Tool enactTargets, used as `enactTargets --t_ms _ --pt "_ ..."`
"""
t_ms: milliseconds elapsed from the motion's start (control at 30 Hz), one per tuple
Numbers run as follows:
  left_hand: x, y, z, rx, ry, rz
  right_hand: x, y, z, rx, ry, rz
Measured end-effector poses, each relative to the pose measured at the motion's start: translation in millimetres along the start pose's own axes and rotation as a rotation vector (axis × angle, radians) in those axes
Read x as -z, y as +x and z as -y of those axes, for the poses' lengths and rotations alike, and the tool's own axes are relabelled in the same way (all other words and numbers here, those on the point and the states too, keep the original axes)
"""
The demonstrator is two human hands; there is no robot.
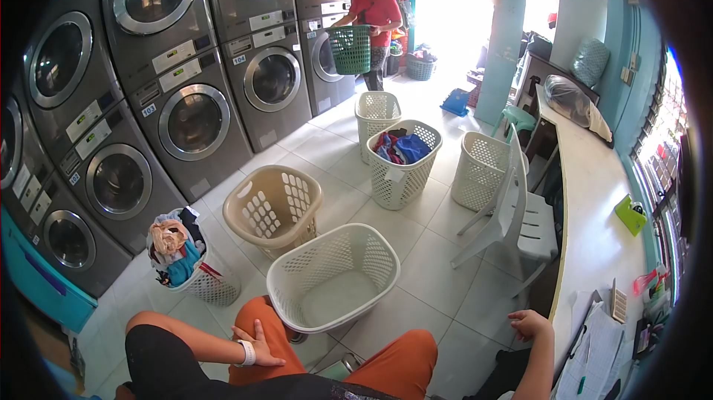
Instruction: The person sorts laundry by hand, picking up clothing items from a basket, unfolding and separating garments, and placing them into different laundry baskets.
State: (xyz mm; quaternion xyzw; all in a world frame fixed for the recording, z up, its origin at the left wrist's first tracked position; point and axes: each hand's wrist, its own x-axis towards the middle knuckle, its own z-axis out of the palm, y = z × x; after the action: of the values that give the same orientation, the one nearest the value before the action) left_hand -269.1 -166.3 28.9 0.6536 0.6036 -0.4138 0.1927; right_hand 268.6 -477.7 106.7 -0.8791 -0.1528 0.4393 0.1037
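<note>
My left hand (261, 346), with a white watch on the wrist, lies on my orange trousers (401, 359), its fingers spread and empty. My right hand (529, 323) is held up beside the counter's edge, fingers loosely bent and apart, with nothing visible in it. Just beyond my knees stands a white laundry basket (282, 292) with nothing in it. A beige laundry basket (252, 233) touches or nearly touches it behind. To the left, a white basket (219, 286) is heaped with clothes (182, 262). Farther off, another white basket (401, 181) holds blue and red clothes.
Stacked dryers (174, 66) line the left wall. A person in a red shirt (377, 10) carries a green basket (350, 51) at the back. A white plastic chair (512, 210) stands by the counter (587, 199), where a clipboard with papers (594, 352) lies.
</note>
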Motion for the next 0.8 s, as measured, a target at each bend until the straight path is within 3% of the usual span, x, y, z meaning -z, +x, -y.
enactTargets --t_ms 800 --pt "2.3 -1.9 -1.2 -0.022 0.019 0.014 0.9 6.7 -5.7 0.045 0.061 -0.013"
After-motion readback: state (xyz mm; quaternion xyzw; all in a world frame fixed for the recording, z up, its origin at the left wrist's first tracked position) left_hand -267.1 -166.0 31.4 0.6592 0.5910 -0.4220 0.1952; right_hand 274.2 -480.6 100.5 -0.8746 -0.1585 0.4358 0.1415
